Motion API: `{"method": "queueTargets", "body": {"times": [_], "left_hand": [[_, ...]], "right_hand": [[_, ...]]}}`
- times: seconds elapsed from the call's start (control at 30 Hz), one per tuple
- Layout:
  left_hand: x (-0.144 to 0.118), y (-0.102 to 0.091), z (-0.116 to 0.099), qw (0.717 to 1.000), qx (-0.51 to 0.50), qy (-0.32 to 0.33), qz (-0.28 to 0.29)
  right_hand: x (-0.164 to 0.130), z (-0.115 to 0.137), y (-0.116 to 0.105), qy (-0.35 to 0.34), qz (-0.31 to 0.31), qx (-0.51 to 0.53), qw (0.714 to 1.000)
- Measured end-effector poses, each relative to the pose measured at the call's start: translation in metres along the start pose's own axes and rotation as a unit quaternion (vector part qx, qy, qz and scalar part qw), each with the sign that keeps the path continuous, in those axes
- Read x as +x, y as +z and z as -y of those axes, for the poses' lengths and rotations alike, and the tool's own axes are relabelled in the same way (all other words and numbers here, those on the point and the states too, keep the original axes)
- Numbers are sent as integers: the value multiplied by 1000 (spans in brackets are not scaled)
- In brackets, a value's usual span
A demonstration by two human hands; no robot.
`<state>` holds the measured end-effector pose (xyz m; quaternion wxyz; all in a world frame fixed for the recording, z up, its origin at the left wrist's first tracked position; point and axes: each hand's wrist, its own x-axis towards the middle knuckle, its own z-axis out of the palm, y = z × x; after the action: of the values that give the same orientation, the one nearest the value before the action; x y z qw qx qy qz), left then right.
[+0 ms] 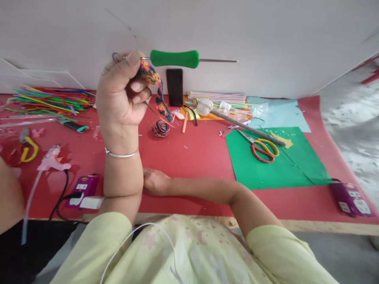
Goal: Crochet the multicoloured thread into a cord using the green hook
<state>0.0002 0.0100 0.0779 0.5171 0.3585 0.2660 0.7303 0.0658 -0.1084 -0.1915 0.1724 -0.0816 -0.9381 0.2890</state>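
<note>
My left hand (122, 79) is raised over the table, its fingers closed on the metal shaft of a green-handled crochet hook (174, 58). A multicoloured crocheted strip (160, 94) hangs from the same fingers. Yarn is looped at the hook's left end, and a strand runs down from the curled fingers. Below the strip, a small ball of multicoloured yarn (160, 128) lies on the red table. My right hand (156, 181) rests on the tabletop against my left forearm, which covers most of its fingers; whether it holds anything is hidden.
A black phone (175, 87) leans on the wall. Scissors (260, 148) lie on a green sheet (245, 173). Pipe cleaners (53, 100) are heaped at left, near a pink glue gun (53, 158) and purple power strip (83, 189). Another purple power strip (352, 199) is at right.
</note>
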Motion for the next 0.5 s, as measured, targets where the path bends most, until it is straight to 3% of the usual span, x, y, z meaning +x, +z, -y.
{"method": "queueTargets", "body": {"times": [0.07,0.17,0.27,0.37,0.5], "left_hand": [[-6,9,5,999,-32,-4,-31],[-6,15,1,1000,-16,-7,-21],[1,11,-13,998,53,14,20],[6,7,-30,990,120,57,37],[3,12,-37,986,150,79,2]], "right_hand": [[-23,5,-9,-18,-6,-44,999],[-35,8,-25,-16,-35,-65,997],[-19,1,-32,-22,-47,-73,996],[12,-9,-33,-61,13,-75,995],[38,-13,-32,-137,94,-81,983]]}}
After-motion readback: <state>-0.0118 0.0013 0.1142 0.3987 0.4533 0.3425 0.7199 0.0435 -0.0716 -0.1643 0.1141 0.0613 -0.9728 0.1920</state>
